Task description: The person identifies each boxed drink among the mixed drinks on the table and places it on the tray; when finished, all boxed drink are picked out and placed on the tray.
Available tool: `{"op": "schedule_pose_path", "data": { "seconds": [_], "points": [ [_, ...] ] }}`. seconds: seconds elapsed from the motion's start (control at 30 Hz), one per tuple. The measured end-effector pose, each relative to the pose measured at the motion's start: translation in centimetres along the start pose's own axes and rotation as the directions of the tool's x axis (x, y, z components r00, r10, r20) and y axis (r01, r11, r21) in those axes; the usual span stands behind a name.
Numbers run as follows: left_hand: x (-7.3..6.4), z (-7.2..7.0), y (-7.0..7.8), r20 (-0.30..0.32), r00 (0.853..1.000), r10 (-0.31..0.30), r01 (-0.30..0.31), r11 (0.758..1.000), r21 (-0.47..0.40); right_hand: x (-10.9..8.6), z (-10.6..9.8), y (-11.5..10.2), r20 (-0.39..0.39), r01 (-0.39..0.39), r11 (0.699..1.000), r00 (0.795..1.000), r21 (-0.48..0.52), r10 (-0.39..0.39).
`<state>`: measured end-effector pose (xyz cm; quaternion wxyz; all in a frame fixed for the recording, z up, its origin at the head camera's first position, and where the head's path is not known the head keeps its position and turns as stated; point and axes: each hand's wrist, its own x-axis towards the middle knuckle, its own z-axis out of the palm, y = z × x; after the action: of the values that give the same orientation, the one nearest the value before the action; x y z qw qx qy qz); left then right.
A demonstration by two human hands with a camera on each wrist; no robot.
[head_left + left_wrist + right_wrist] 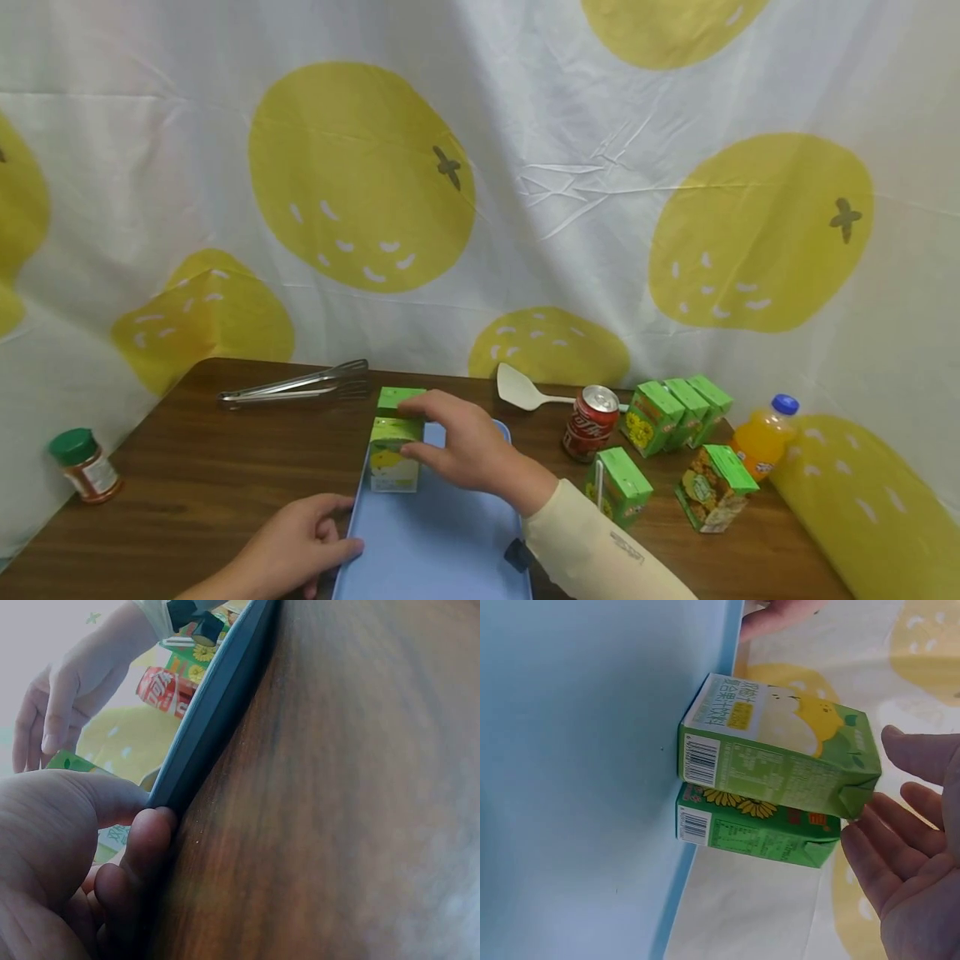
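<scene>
My left hand (300,537) pinches the left rim of a light blue tray (442,546) between thumb and fingers, as the left wrist view shows up close. On the tray's far left part stand two drink cartons side by side: a light green one with yellow fruit (780,724) and a darker green one with yellow flowers (769,836). My right hand (468,442) is over the tray beside the cartons' tops. In the right wrist view its thumb and fingers are spread around the upper end of the light green carton, with a gap at the thumb.
Right of the tray stand a red soda can (591,423), several green cartons (678,412), a carton with a straw (626,492), a brown-fronted carton (712,492) and an orange drink bottle (761,437). A white spatula (519,388), metal tongs (292,387) and a green-capped jar (90,475) lie around the table.
</scene>
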<state>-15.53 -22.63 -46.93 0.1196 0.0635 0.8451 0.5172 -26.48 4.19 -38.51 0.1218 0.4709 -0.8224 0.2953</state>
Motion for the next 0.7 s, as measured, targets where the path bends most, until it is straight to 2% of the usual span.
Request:
{"op": "schedule_pose_path", "data": {
  "seconds": [0.27, 0.5, 0.7],
  "points": [
    [0.3, -0.1, -0.4, 0.013, 1.000, 0.014, -0.014, 1.000, 0.012, -1.4, -1.4, -0.5, -0.054, 0.072, 0.996, 0.996, -0.051, -0.075],
    [0.1, 0.1, 0.1, -0.001, 1.000, -0.011, 0.011, 1.000, 0.019, -2.9, -2.7, -0.9, -0.070, 0.073, 0.994, 0.994, -0.080, -0.079],
    [0.0, 0.1, 0.1, -0.005, 1.000, 0.009, -0.009, 1.000, 0.015, -4.4, -3.7, -1.0, -0.104, 0.075, 0.991, 0.991, -0.107, -0.086]
  ]
}}
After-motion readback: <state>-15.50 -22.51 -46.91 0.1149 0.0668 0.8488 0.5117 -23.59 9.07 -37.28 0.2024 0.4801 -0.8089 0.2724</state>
